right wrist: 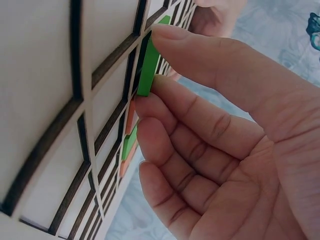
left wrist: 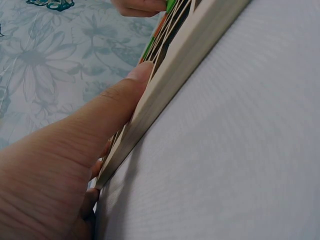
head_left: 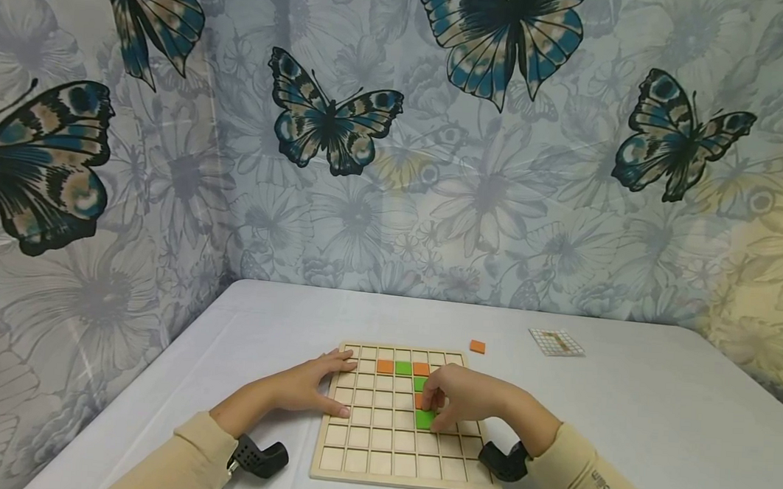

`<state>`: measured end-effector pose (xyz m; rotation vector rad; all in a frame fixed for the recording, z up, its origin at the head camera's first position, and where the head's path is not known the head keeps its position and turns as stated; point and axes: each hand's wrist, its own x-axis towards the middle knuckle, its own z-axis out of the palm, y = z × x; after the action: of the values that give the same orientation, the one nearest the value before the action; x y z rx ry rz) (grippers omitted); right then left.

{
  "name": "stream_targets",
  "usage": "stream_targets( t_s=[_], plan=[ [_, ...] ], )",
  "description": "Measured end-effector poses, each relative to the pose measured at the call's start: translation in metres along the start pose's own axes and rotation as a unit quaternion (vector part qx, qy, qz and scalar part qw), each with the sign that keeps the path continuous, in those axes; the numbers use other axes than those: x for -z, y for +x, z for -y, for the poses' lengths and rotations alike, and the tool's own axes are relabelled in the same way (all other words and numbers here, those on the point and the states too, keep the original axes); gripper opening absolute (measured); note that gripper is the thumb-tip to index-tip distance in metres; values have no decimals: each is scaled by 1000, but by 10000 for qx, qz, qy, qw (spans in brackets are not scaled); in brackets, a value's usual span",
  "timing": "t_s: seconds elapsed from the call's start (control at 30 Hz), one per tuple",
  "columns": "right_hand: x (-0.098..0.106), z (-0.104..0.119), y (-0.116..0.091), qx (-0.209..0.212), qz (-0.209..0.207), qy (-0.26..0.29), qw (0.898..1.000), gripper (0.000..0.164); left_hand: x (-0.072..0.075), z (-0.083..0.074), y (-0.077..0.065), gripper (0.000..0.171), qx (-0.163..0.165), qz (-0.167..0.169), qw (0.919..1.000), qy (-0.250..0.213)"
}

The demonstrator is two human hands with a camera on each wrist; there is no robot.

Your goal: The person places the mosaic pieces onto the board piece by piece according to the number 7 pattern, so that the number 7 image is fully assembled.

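Observation:
A wooden grid board (head_left: 360, 461) lies on the table in the head view. Its upper row holds an orange tile (head_left: 385, 367), a green tile (head_left: 403, 368) and another orange one (head_left: 421, 369), and a column of tiles runs down from there. My right hand (head_left: 468, 396) pinches a green square tile (right wrist: 148, 65) between thumb and fingers; in the right wrist view the tile stands tilted at a cell of the grid. My left hand (head_left: 307, 384) rests on the board's left edge, thumb and fingers spread. In the left wrist view the thumb (left wrist: 115, 100) presses the rim.
Beyond the board, a loose orange tile (head_left: 477, 346) lies on the white tablecloth (head_left: 621, 419). Farther right is a card with a printed grid (head_left: 557, 342). A butterfly-patterned curtain (head_left: 432, 224) hangs behind the table and along its left side.

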<state>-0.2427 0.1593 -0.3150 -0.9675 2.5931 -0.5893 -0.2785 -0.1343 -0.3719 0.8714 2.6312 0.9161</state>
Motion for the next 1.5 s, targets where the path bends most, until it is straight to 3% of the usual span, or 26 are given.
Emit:
stream_targets(
  t_s=[0.23, 0.47, 0.87, 1.5],
  plan=[
    [3, -1, 0, 84, -40, 115, 9999, 17, 0, 1, 0, 81, -10, -14, 10000, 31],
    [12, -11, 0, 336, -368, 72, 9987, 10, 0, 1, 0, 81, 15, -10, 10000, 28],
    [28, -42, 2, 144, -900, -55, 9958, 28, -1, 0, 2, 81, -5, 28, 10000, 8],
    [50, -102, 15, -879, -1964, 460, 9755, 37, 0, 1, 1, 81, 15, 35, 10000, 28]
  ],
)
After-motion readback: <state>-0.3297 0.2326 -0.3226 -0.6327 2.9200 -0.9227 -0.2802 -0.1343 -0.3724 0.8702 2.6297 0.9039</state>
